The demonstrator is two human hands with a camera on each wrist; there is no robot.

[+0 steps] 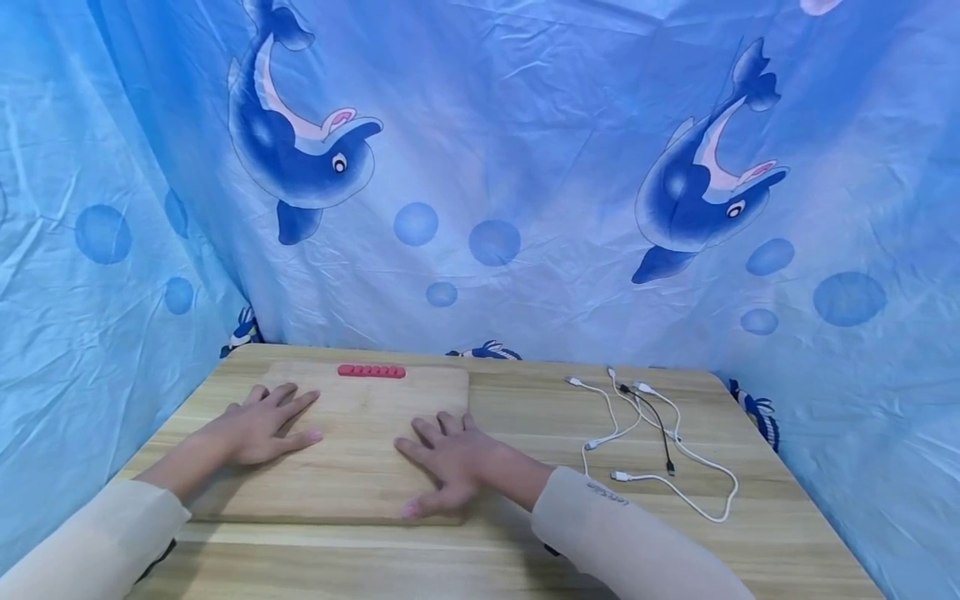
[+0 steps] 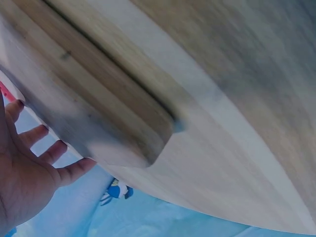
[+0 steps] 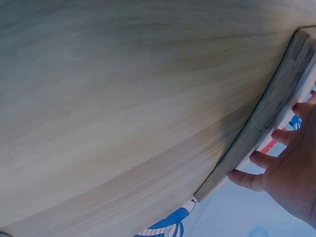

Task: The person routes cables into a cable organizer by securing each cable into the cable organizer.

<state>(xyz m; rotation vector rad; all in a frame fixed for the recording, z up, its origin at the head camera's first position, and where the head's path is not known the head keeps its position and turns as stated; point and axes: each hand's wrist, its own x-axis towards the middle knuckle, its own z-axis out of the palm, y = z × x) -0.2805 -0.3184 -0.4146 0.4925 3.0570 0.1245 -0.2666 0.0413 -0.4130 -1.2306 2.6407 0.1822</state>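
Observation:
A flat wooden board [image 1: 352,467] lies on the left half of the table. My left hand [image 1: 262,425] rests on its left part with the fingers spread. On the board's right part lies my right hand [image 1: 450,458], fingers also spread. Along the far edge of the board sits a red strip with a row of notches [image 1: 371,371], beyond both hands. The left wrist view shows the left hand [image 2: 29,163] at the board's edge [image 2: 98,98]. From the right wrist, the right hand [image 3: 291,163] appears beside the board's thick side [image 3: 261,118].
Several white cables [image 1: 720,467] and a short black cable [image 1: 660,421] lie loosely on the right of the wooden table [image 1: 787,533]. Blue curtains with dolphins [image 1: 525,167] enclose the back and sides. Rope-like tassels [image 1: 491,352] hang by the table's edges.

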